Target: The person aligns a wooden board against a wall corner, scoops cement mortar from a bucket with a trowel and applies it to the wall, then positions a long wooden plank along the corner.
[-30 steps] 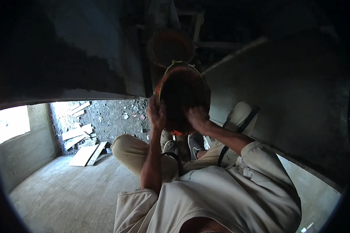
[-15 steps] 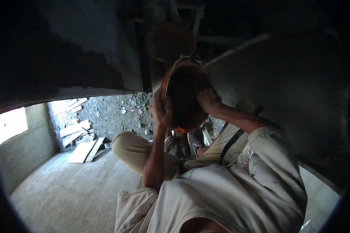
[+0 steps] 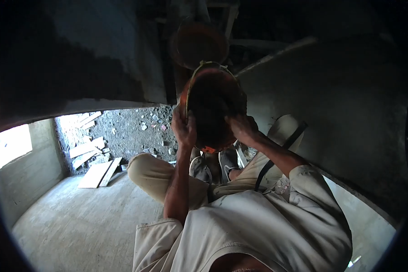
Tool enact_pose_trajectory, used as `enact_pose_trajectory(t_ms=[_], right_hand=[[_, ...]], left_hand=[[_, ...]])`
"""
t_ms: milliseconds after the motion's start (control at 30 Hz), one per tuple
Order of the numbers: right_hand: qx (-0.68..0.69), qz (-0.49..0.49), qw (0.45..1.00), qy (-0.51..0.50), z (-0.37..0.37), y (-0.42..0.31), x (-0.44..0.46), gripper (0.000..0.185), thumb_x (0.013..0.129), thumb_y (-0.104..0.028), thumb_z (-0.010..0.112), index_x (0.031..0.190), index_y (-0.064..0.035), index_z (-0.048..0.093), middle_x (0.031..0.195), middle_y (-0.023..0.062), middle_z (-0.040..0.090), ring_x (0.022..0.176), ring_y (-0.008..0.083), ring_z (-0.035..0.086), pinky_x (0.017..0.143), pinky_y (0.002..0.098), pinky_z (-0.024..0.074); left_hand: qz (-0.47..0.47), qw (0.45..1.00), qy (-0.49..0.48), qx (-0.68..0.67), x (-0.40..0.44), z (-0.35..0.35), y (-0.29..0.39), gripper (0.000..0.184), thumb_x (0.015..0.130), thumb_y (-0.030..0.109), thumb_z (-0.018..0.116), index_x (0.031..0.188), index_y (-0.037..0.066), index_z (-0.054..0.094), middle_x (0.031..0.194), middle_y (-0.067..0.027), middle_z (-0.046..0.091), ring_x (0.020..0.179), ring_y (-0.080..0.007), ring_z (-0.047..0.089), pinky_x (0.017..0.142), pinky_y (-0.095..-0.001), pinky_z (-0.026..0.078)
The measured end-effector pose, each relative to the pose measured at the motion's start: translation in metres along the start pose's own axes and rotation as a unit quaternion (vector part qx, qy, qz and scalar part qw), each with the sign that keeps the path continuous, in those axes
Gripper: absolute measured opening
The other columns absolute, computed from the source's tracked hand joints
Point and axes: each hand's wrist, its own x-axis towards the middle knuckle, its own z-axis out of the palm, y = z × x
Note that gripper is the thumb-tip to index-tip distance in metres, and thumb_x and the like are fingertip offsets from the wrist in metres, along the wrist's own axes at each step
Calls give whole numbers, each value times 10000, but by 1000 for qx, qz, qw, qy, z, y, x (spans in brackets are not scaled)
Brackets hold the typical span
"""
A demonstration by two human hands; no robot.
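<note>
One reddish bucket (image 3: 211, 75), tilted, in the head view: we have it raised over our shoes (image 3: 200, 170). Left hand (image 3: 184, 130): curled around its edge. Right hand (image 3: 243, 129): at its opposite side, fingers bent; grip, we cannot tell. Second bucket (image 3: 221, 47): just beyond. Pale boards (image 3: 94, 175): to our left.
</note>
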Motion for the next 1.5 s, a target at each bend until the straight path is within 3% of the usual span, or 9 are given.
enact_pose_trajectory(t_ms=[67, 133, 200, 500, 633, 800, 967, 1200, 1500], right_hand=[[-146, 172, 944, -242, -8, -14, -5, 234, 852, -155, 585, 1064, -56, 600, 893, 250, 611, 717, 401, 629, 637, 458, 519], [-223, -7, 961, -163, -6, -8, -19, 239, 898, -190, 510, 1075, -57, 599, 867, 242, 617, 786, 409, 629, 660, 473, 514], [-51, 190, 952, -233, -43, -35, 10, 245, 925, -216, 466, 1076, -77, 600, 849, 219, 633, 792, 405, 633, 656, 479, 515], [13, 319, 934, -161, -52, -48, 10, 233, 898, -184, 460, 968, -63, 646, 830, 196, 658, 783, 361, 654, 684, 464, 524], [-160, 105, 962, -195, -2, -4, -16, 211, 925, -244, 475, 1003, -127, 633, 803, 185, 661, 765, 377, 648, 721, 484, 508], [-165, 148, 947, -230, -108, -72, 23, 319, 835, -216, 594, 1127, -90, 566, 868, 158, 654, 795, 320, 649, 693, 463, 518], [-220, -33, 975, -4, -149, -86, 14, 467, 800, -154, 625, 1250, -158, 501, 845, 74, 607, 701, 262, 649, 601, 391, 538], [-176, 111, 971, -114, -101, -59, -28, 570, 775, -143, 667, 1304, -137, 456, 865, 109, 617, 700, 287, 651, 614, 397, 535], [20, 328, 932, -152, -74, -28, -32, 537, 819, -135, 621, 1322, -166, 436, 817, 119, 629, 700, 250, 630, 620, 369, 503]], left_hand=[[-17, 1000, -2, -7, 2, 0, 4, 339, 862, 121, 571, 1167, -17, 516, 912, -176, 605, 803, -289, 596, 745, -383, 467], [-38, 999, -3, -11, 1, -1, 3, 344, 856, 124, 578, 1168, -10, 519, 903, -181, 606, 800, -300, 599, 744, -383, 468], [16, 1000, -4, 7, -3, 2, -7, 348, 847, 127, 588, 1163, -4, 523, 883, -189, 604, 787, -323, 605, 726, -378, 474], [-13, 1000, 5, -16, 1, 4, 4, 306, 844, 130, 583, 1120, 6, 536, 885, -184, 596, 779, -303, 585, 727, -385, 463], [-8, 1000, 2, 1, 6, -4, -1, 292, 857, 136, 579, 1108, -3, 530, 830, -114, 566, 715, -225, 524, 703, -341, 451], [-29, 997, 35, -55, 31, -20, -24, 345, 876, 138, 558, 1177, -22, 507, 932, -113, 576, 828, -193, 525, 780, -324, 441], [-128, 987, 44, -80, 47, -43, -62, 430, 870, 243, 554, 1200, -29, 509, 1071, -170, 567, 966, -253, 534, 873, -381, 422], [-145, 988, 51, 6, 57, -44, -68, 495, 829, 312, 576, 1200, -13, 524, 1093, -188, 579, 997, -275, 543, 908, -397, 413], [-425, 865, -206, -172, 86, -67, -138, 226, 868, 333, 627, 828, 111, 642, 609, 49, 529, 466, -59, 479, 386, -222, 366]])
